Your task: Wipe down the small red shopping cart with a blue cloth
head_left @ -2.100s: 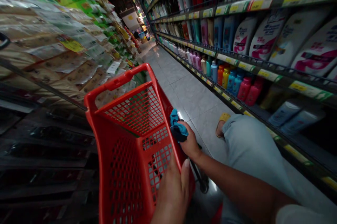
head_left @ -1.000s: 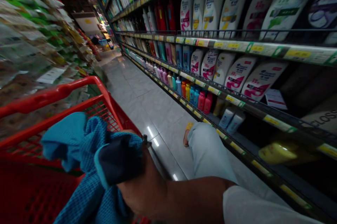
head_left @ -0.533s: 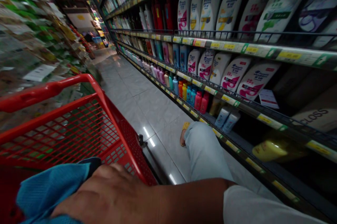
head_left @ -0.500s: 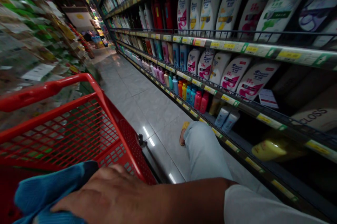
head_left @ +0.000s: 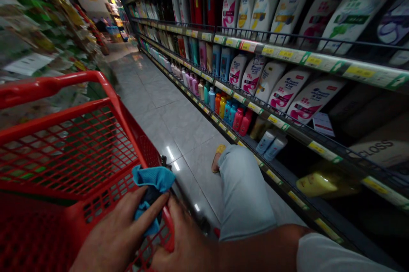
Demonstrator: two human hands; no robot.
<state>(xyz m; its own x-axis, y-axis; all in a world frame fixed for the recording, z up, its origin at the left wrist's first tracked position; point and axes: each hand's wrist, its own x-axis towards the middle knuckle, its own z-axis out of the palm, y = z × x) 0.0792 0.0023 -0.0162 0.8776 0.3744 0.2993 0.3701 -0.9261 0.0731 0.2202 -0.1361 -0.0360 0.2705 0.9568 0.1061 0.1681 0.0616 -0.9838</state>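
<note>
basket [head_left: 126, 122] left | bottles [head_left: 251, 76] on shelves [head_left: 287, 54] right | floor [head_left: 156, 101] between | cloth [head_left: 153, 177] at basket's rim

Both hands [head_left: 118, 226] [head_left: 185, 234] at a blue cloth [head_left: 155, 177] on a red cart's rim [head_left: 129, 131]

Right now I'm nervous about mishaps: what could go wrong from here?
The blue cloth is bunched over the rim of the red cart, against the left grip; it might slip to the floor.
The right grip sits close by at that rim, so the two might bump.
The knee is near the bottom shelf; a sideways shift might knock the pale blue bottles there.
</note>
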